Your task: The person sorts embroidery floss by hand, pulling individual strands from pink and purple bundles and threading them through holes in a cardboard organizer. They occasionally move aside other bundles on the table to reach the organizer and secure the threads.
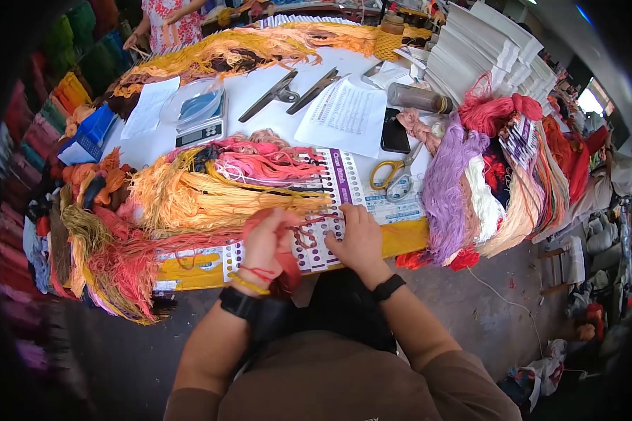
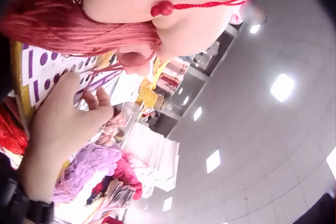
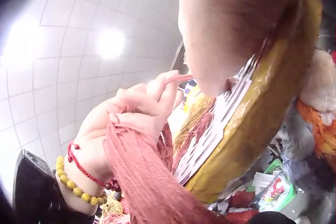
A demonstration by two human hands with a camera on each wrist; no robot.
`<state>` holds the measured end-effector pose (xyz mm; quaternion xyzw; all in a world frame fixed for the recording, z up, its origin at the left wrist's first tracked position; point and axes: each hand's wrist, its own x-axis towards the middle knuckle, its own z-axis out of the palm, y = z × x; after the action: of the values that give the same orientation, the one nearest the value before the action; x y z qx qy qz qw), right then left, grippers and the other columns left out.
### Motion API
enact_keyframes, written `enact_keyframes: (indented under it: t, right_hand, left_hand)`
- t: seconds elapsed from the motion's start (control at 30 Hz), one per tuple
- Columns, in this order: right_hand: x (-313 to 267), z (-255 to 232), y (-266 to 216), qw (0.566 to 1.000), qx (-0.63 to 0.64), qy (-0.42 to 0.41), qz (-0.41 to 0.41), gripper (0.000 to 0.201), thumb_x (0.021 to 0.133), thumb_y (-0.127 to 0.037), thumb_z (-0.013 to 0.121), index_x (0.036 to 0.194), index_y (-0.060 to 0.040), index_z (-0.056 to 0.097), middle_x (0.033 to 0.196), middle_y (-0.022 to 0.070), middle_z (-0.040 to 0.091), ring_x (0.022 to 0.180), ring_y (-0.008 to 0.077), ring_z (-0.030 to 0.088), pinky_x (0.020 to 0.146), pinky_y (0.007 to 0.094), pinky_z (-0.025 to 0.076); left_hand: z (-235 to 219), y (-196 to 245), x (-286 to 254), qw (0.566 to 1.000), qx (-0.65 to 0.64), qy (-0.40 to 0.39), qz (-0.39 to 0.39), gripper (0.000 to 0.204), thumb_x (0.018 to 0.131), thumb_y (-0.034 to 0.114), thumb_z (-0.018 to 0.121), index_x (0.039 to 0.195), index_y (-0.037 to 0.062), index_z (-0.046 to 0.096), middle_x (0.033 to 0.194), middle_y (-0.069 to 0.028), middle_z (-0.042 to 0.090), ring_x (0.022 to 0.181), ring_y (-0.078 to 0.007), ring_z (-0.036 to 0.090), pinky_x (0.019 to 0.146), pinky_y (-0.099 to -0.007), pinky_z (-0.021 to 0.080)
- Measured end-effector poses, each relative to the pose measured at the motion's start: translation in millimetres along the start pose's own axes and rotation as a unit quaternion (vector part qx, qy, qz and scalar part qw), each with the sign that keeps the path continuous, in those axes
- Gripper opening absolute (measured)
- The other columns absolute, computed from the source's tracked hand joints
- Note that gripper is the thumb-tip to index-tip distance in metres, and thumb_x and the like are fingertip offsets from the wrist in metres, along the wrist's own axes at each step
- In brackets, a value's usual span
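Note:
My left hand (image 1: 263, 242) grips a thick hank of dusty red embroidery thread (image 3: 142, 166), which hangs down past the palm. From its fingertips a few thin strands (image 3: 181, 78) stretch across to my right hand (image 1: 361, 242). The right hand's fingers are bent over a white card with purple print and punched holes (image 1: 340, 179), pinching the ends of those strands at the card's edge. Close up in the left wrist view, the right thumb and fingers (image 2: 100, 100) meet near the holes. Orange-yellow thread (image 1: 189, 200) and pink thread (image 1: 267, 165) hang from the card's other holes.
Yellow-handled scissors (image 1: 397, 175), a black phone (image 1: 395, 131), printed sheets (image 1: 340, 116), two long metal clips (image 1: 270, 95) and a digital scale (image 1: 203, 130) lie beyond the hands. Purple thread (image 1: 453, 189) drapes over the right edge. Another person (image 1: 172, 21) stands across the table.

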<state>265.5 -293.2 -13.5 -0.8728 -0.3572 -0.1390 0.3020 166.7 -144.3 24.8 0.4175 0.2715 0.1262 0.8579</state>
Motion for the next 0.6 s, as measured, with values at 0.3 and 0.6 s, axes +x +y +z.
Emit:
enact_keyframes:
  t: [0.3, 0.6]
  right_hand:
    - [-1, 3, -1, 1.0, -0.007, -0.001, 0.023, 0.044, 0.064, -0.023, 0.063, 0.101, -0.0038, 0.05, 0.092, 0.0129, 0.052, 0.085, 0.0296, 0.053, 0.071, 0.0395, 0.045]
    - [-9, -16, -31, 0.991, 0.116, -0.056, 0.026, 0.029, 0.069, -0.016, 0.062, 0.094, -0.0062, 0.052, 0.089, 0.012, 0.053, 0.077, 0.0296, 0.056, 0.064, 0.0381, 0.046]
  left_hand:
    - [-156, 144, -72, 0.951, -0.002, 0.197, 0.239, 0.013, 0.082, 0.015, 0.048, 0.069, 0.0116, 0.047, 0.059, 0.0035, 0.043, 0.043, -0.004, 0.03, 0.039, -0.0183, 0.024]
    - [-242, 196, -177, 0.871, 0.075, 0.306, 0.376, 0.018, 0.09, 0.021, 0.048, 0.092, 0.006, 0.057, 0.081, -0.0006, 0.059, 0.051, -0.004, 0.043, 0.041, -0.0157, 0.03]
